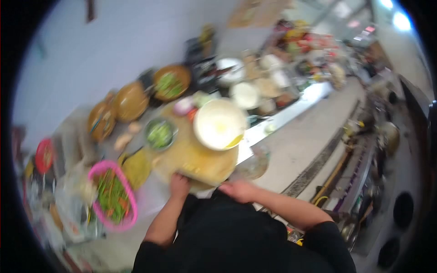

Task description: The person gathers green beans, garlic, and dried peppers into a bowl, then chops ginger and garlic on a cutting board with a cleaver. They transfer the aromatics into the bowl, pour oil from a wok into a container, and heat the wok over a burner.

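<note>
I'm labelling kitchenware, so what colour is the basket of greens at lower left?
The basket is bright pink, seen best in the head view.

I watch through a single head-worn camera, set above the shoulders and looking forward and steeply down over the wearer's black-clad torso (246,236) at the bottom edge. The left hand (180,184) and right hand (239,190) show fairly near, below the middle of my view. Past them, I see the wall (123,41) at upper left and the worktop (309,123) running away to upper right. The wide lens gives me dark, curved corners and a tilted, blurred picture.
</note>
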`<state>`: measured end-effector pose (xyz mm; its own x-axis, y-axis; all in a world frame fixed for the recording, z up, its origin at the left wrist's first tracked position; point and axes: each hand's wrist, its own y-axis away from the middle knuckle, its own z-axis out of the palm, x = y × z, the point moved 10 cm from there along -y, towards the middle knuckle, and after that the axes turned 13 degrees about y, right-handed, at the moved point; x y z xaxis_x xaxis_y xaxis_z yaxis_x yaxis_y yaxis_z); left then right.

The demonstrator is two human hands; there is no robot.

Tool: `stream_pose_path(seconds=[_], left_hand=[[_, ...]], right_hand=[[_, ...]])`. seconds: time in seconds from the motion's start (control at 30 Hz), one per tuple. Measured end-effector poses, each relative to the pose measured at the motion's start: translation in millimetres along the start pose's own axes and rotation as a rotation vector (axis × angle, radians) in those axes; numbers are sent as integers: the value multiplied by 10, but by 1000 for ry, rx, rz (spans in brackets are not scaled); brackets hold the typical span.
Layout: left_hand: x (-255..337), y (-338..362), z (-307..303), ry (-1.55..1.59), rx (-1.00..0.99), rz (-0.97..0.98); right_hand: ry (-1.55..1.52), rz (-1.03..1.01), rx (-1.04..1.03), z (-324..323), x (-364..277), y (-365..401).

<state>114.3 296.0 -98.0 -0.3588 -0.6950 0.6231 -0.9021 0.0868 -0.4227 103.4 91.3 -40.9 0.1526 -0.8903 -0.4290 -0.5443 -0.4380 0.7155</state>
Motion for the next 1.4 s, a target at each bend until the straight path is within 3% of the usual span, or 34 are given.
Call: stream_pose_path(seconds=[0.03,0.07,0.1,0.23,0.47,0.57,0.83,0.97,1.03,1.27,1.4], left_hand=[[-43,-3,80,6,-64,-10],[0,-48,2,28,-59,-83],[63,-53,-29,21,-35,12],[23,-14,-74,85,-33,14],[49,-58,-59,75,-57,-16],[12,-33,-53,89,-33,2],[-8,-2,-57,104,-10,-11],[-3,-11,-59,57,-27,2],[15,13,-88,58,22,34],[-42,16,-20,77,-85,-63],[13,19,-66,27,-10,33]], right_hand=[[36,-86,86,8,0,-82],[71,-58,22,42,-26,-134],[21,-146,140,-3,-100,-146],[-14,-188,116,-114,-223,-10],[32,-152,104,-118,-269,77],[-7,-221,208,-81,-171,-155],[30,-118,75,-253,-297,217],[24,-199,170,-74,-214,-119],[8,-181,104,-61,-202,-144],[45,-147,145,-81,-165,4],[28,-180,185,-125,-237,-127]])
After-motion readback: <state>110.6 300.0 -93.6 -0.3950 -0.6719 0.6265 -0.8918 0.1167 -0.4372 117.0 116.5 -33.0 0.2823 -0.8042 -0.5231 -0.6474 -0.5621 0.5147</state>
